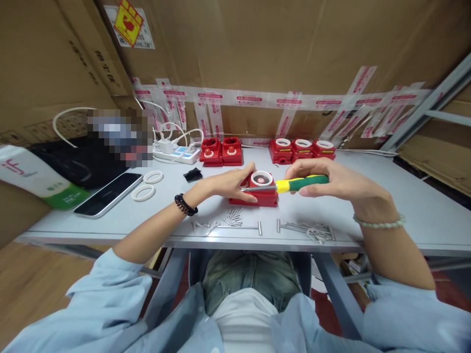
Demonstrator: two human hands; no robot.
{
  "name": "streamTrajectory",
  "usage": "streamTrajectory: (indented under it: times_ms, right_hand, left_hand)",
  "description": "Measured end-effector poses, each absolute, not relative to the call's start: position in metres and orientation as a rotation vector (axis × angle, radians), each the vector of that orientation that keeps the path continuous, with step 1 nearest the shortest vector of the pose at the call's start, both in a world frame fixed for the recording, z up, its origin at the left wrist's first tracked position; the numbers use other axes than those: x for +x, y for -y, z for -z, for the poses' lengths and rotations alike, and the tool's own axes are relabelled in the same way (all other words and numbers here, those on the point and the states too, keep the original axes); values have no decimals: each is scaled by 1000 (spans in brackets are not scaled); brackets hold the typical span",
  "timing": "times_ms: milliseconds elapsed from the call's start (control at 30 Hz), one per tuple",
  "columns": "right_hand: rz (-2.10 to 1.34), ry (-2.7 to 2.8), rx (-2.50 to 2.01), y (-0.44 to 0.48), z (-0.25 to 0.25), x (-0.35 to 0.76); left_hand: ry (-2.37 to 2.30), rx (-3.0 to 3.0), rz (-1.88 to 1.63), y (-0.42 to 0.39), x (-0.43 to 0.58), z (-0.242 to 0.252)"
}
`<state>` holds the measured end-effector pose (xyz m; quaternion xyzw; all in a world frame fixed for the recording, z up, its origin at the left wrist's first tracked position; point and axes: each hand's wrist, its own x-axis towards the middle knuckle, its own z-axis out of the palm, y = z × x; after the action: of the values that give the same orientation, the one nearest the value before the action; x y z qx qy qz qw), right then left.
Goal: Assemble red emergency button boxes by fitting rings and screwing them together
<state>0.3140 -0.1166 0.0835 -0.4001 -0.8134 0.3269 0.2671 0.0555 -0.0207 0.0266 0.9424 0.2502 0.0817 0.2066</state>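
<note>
A red square housing with a white ring on top sits on the grey table near its front edge. My left hand lies closed against the housing's left side and pinches near the screwdriver's metal tip. My right hand is wrapped round the green and yellow screwdriver, which lies nearly level and points left over the housing. A small heap of screws rests just in front of the housing.
Two red housings and a row of three with white rings stand at the back. Two loose white rings, a phone, a power strip and a black part lie left. Metal pins lie at the front edge.
</note>
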Motion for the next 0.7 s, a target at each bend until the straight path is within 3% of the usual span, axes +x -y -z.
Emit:
streamTrajectory:
  times_ms: [700]
  right_hand:
    - [-1193, 2097, -1195, 114, -62, 282]
  left_hand:
    - [-711, 2610, -233, 18, 55, -22]
